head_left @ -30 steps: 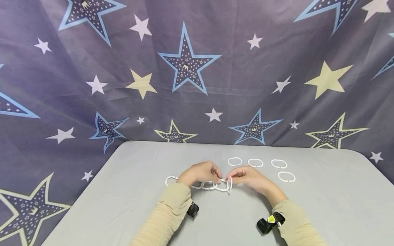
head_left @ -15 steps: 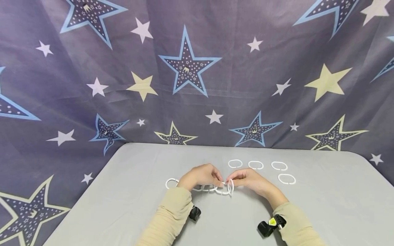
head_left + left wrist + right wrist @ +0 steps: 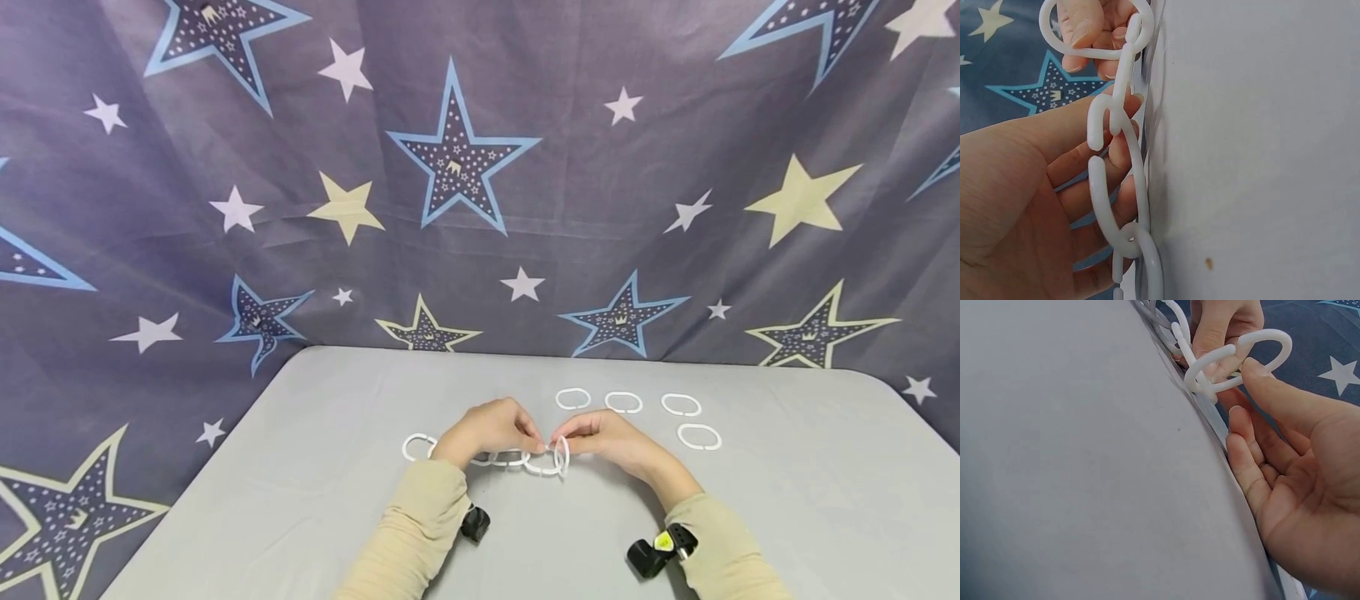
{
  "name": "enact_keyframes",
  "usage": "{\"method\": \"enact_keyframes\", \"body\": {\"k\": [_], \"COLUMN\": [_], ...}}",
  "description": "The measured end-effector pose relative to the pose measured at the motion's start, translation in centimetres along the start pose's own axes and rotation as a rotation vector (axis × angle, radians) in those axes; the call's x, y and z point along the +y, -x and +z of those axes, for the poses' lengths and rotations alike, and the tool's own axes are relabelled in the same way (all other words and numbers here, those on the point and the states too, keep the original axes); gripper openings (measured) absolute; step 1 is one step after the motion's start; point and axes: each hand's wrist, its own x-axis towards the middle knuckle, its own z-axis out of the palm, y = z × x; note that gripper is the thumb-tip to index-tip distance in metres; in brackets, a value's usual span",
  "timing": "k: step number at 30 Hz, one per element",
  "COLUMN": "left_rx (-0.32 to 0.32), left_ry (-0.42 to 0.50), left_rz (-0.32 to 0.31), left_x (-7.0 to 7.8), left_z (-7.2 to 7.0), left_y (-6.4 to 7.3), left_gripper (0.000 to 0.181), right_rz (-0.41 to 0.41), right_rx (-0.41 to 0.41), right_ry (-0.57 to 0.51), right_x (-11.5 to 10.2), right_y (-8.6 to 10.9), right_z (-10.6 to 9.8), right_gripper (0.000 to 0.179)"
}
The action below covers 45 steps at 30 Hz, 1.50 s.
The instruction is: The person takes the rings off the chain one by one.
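Several white oval plastic links are hooked into a chain, which runs across the table under my left hand (image 3: 495,427). The thumb and forefinger of that hand pinch a chain link (image 3: 542,472) near its right end. My right hand (image 3: 611,437) pinches the end link (image 3: 1266,335), which stands upright and is hooked through the neighbouring link (image 3: 1122,78). In the right wrist view a gap shows in the end link's side, with the right thumb against the ring. The left hand and wrist hide part of the chain; its leftmost link (image 3: 417,436) shows beyond them.
Loose white links lie behind the right hand: a left one (image 3: 573,389), a middle one (image 3: 623,393), and a pair at right, one farther (image 3: 681,396) and one nearer (image 3: 699,426). The grey table (image 3: 787,500) meets a star-patterned cloth (image 3: 555,192) at the back.
Both hands and the held links have lowered slightly toward the table since a second ago. The left fingertips have shifted a little closer to the right ones. The loose links stay put.
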Motion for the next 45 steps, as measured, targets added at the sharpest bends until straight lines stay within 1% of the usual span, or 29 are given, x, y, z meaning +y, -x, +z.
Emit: {"method": "enact_keyframes", "body": {"k": [4,8,18,27,32,36,45], "left_rx": [0.016,0.033,0.065,0.074,0.074,0.078,0.089], "left_ry": [0.004,0.011,0.027,0.030,0.042,0.045,0.047], "left_rz": [-0.006,-0.006,-0.006,0.027,0.044,0.056,0.054], "left_x": [-0.2,-0.5,-0.4,-0.4,-0.5,-0.5,-0.8], "left_z": [0.1,0.1,0.1,0.2,0.3,0.3,0.4], "left_y": [0.0,0.0,0.0,0.0,0.0,0.0,-0.1], "left_gripper": [0.008,0.007,0.008,0.009,0.010,0.010,0.008], "right_rz": [0.018,0.017,0.011,-0.035,-0.115,-0.167,-0.148], "right_rx": [0.001,-0.005,-0.002,-0.015,-0.024,-0.009,0.025], "right_ry": [-0.001,0.011,0.096,0.199,0.243,0.292,0.381], "right_x": [0.1,-0.1,-0.5,-1.1,-1.2,-1.4,-2.4], "right_y": [-0.1,-0.1,0.0,0.3,0.1,0.0,-0.2], "right_z": [0.0,0.0,-0.4,-0.6,-0.3,-0.2,1.0], "right_gripper": [0.024,0.023,0.022,0.019,0.017,0.014,0.009]}}
